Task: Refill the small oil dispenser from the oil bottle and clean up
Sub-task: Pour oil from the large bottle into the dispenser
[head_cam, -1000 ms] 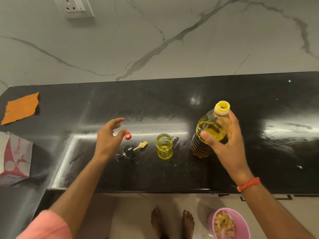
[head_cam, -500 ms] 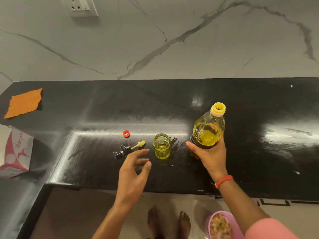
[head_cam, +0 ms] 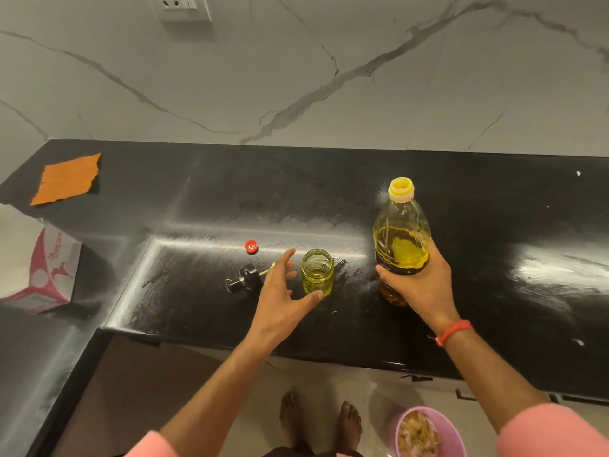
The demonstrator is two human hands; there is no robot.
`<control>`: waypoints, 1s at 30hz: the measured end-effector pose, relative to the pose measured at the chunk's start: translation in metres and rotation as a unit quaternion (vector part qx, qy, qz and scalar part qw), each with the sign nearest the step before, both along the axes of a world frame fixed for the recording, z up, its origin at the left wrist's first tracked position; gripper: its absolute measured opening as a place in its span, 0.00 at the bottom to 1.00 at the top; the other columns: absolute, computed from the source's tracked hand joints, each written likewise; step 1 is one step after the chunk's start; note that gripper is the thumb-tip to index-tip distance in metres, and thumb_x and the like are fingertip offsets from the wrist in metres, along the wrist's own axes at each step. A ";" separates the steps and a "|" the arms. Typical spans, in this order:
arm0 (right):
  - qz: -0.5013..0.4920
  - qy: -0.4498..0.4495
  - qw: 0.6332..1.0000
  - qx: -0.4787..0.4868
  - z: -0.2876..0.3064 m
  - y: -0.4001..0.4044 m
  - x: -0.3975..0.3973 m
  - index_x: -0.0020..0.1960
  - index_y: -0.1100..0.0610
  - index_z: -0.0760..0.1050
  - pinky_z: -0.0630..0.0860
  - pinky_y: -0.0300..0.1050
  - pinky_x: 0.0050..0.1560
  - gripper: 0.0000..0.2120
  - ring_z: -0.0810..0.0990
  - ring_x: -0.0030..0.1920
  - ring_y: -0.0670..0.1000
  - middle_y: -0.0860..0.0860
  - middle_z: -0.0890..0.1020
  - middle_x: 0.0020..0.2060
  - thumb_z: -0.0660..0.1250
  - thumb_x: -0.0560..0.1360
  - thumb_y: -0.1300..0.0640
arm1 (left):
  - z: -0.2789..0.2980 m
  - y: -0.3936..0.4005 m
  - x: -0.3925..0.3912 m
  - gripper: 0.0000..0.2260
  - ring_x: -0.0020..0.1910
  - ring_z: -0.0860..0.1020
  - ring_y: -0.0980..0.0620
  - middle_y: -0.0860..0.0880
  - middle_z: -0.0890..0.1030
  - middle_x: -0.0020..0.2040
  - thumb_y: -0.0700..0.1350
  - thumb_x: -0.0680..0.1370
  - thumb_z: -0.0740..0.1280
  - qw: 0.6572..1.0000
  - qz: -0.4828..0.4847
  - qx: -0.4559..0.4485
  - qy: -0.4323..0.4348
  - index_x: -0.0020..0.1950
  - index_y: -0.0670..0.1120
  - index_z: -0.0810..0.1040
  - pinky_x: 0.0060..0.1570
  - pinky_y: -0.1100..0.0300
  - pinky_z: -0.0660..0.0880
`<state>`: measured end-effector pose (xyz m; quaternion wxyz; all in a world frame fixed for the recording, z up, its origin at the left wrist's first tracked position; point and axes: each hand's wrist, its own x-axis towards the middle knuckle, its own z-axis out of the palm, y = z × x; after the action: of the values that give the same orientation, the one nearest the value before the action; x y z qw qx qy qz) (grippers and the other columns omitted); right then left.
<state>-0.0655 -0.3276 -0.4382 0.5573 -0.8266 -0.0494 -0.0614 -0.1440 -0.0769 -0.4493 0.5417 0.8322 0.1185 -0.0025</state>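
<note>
So the refill looks like it's only just getting going. The small glass jar [head_cam: 317, 272] is sitting uncapped on the black tabletop [head_cam: 494, 291], with just a shallow pool of yellow oil at the bottom, so I'd say the actual pouring is mostly not done yet. Its black pump top [head_cam: 245, 278] is lying on its side just to the left of it, and a little red cap [head_cam: 251, 246] sits a bit further back. That one is probably the bottle's.

The right hand [head_cam: 417, 285] is wrapped around the lower part of the oil bottle [head_cam: 401, 239], which is upright, open at the neck and roughly half full. The left hand [head_cam: 283, 296] is spread open with nothing in it, thumb right up against the front of the jar and fingers reaching toward its left side, like it's about to steady it.

Left to do, as far as I can judge: pour, screw the pump back on, recap the bottle, then wipe up. There's an orange cloth [head_cam: 67, 179] off at the far left corner that would do for that.
</note>
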 end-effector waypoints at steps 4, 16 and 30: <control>0.042 0.001 0.997 -0.065 0.006 -0.014 0.006 0.60 0.50 0.75 0.73 0.25 0.53 0.31 0.80 0.53 0.36 0.43 0.82 0.52 0.84 0.62 0.61 | -0.003 -0.001 0.015 0.44 0.70 0.71 0.55 0.57 0.70 0.68 0.50 0.70 0.81 1.000 -0.019 0.009 0.001 0.79 0.58 0.61 0.69 0.54 0.72; 0.132 -0.017 0.966 -0.223 0.030 -0.042 0.026 0.65 0.49 0.74 0.81 0.48 0.56 0.36 0.81 0.55 0.46 0.44 0.82 0.54 0.83 0.59 0.55 | -0.013 -0.005 0.035 0.31 0.60 0.80 0.57 0.55 0.81 0.60 0.48 0.68 0.81 0.999 -0.039 0.018 -0.014 0.69 0.53 0.75 0.64 0.51 0.78; 0.154 -0.018 0.903 -0.400 0.045 -0.045 0.035 0.67 0.46 0.71 0.73 0.45 0.47 0.36 0.79 0.54 0.48 0.43 0.80 0.54 0.81 0.62 0.49 | -0.013 -0.005 0.043 0.29 0.57 0.81 0.58 0.56 0.83 0.56 0.45 0.68 0.82 0.999 -0.035 0.028 -0.031 0.66 0.53 0.76 0.59 0.64 0.78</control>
<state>-0.0309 -0.3723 -0.3936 0.1817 -0.9608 -0.2066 0.0351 -0.1006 -0.0823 -0.4624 0.5209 0.8505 0.0727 0.0076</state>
